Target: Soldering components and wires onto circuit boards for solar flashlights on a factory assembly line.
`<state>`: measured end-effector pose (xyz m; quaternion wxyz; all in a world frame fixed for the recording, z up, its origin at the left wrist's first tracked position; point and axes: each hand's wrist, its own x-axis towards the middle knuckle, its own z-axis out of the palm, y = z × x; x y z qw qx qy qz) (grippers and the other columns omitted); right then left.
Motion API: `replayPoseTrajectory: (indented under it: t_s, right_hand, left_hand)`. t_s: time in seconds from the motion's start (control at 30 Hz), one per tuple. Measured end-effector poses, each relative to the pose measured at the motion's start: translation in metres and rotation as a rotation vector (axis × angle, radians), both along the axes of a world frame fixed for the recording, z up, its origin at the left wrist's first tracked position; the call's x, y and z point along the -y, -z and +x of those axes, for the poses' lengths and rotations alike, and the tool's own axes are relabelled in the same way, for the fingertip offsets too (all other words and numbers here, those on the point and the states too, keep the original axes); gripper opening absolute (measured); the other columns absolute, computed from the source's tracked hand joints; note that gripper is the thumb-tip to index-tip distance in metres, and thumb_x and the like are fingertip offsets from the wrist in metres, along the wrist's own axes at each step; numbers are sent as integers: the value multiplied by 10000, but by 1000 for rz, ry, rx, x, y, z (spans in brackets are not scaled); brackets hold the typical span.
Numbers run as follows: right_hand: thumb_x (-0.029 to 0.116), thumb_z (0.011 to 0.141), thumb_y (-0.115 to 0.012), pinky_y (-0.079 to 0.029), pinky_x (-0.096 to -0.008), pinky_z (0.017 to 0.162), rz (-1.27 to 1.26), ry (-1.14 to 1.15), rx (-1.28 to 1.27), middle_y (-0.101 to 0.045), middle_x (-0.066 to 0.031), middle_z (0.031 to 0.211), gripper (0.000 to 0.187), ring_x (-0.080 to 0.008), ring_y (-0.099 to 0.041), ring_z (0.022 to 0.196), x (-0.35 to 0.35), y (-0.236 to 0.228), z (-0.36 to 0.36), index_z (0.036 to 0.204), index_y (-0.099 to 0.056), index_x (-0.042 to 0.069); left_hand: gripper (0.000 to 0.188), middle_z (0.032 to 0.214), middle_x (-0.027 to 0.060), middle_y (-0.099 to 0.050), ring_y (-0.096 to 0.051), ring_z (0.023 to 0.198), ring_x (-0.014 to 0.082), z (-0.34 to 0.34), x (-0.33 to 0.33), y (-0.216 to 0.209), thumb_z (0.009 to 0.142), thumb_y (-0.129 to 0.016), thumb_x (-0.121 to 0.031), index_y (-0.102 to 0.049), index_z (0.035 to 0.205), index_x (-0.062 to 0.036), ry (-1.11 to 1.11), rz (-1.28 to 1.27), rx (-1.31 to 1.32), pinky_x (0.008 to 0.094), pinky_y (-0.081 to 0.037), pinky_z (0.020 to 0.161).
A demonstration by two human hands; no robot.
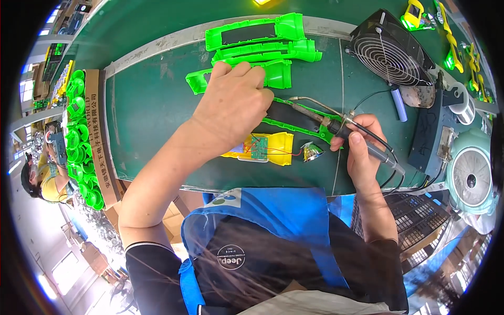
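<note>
My right hand point(363, 157) grips a soldering iron point(374, 149) with a thin metal solder-feed tube along it. The iron slants up and left over a green plastic shell point(294, 119) with a dark inner pad. My left hand point(233, 102) is closed in a curl beside that shell's left end; whatever its fingers hold is hidden beneath it. Partly behind that hand lies another green shell point(278, 74). Closer to me, a yellow housing point(281, 149) holds a green circuit board point(259, 148). Red and dark wires run from it to a small shiny reflector point(312, 152).
More green shells point(247, 34) lie at the back. To the right stand a black fan point(388, 50), a blue cylindrical cell point(399, 105), a dark box-shaped unit point(431, 139), a solder spool point(463, 104) and a pale green fan point(471, 170). A carton point(100, 136) borders the left, beside several green parts point(79, 139).
</note>
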<state>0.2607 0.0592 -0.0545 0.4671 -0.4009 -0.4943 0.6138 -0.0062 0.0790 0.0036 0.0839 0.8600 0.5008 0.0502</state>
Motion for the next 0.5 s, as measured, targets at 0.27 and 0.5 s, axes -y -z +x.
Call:
replayPoseTrajectory:
  t_s: [0.27,0.5]
  right_hand:
    - [253,934,-631,-516,-313,766,293,151,9,-632,-139,926,311,-182,-656,766,1,-1,20,1046,-483,3]
    - [272,935,-622,-452,-387,893,227,187,-81,-597,-123,1017,349,-221,-623,866,-13,4,-2,1125,-493,9]
  left_hand:
    - [227,917,31,-563,-546,862,232,-39,34,-26,686,-765,-64,-701,901,-98,-62,-77,392,373,-389,764]
    - [258,966,20,-577,-517,862,228,-11,63,8,623,-792,-29,-679,839,-112,-126,56,554,366,-386,780]
